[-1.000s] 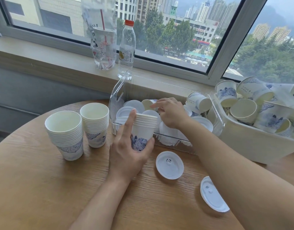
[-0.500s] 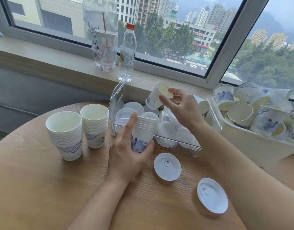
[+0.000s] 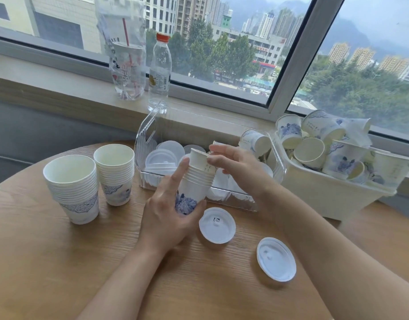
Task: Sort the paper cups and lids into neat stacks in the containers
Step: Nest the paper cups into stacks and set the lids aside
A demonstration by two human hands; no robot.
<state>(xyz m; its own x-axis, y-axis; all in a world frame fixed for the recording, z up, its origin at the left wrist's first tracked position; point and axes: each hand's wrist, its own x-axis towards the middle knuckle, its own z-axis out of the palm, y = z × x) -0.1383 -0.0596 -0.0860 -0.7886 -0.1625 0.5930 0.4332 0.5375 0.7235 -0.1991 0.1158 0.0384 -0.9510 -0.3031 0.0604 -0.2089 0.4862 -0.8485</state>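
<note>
Wooden round table (image 3: pixel 60 262) nearest, grain running left to right. Two white plastic lids flat on it: near lid (image 3: pixel 276 259) toward the right, second lid (image 3: pixel 217 225) just in front of the clear bin. Left hand (image 3: pixel 168 211) wrapped round the lower half of a held stack of cups (image 3: pixel 195 183), index finger extended up its side; stack upright, long axis vertical with a slight lean to the right, mouths up, blue print facing the camera. Right hand (image 3: pixel 235 162) pinching the rim of a single cup (image 3: pixel 200 158), seated partway into the top of the held stack, mouth up, axis in line with the stack. Two further stacks standing apart on the table to the left, both upright, mouths up: large stack (image 3: pixel 73 188) and smaller stack (image 3: pixel 114 174), just beside each other. Behind the hands, clear plastic bin (image 3: pixel 150 132) with handle cut-out, holding loose white lids and a cup on its side at the right end. Right of it, touching or nearly so, cream tub (image 3: pixel 325 195) heaped with unsorted cups pointing all ways. Farthest, on the wooden sill (image 3: pixel 48 93), an empty water bottle (image 3: pixel 159 72) with red cap and a bagged drink cup (image 3: pixel 127 63) with straw, both upright.
</note>
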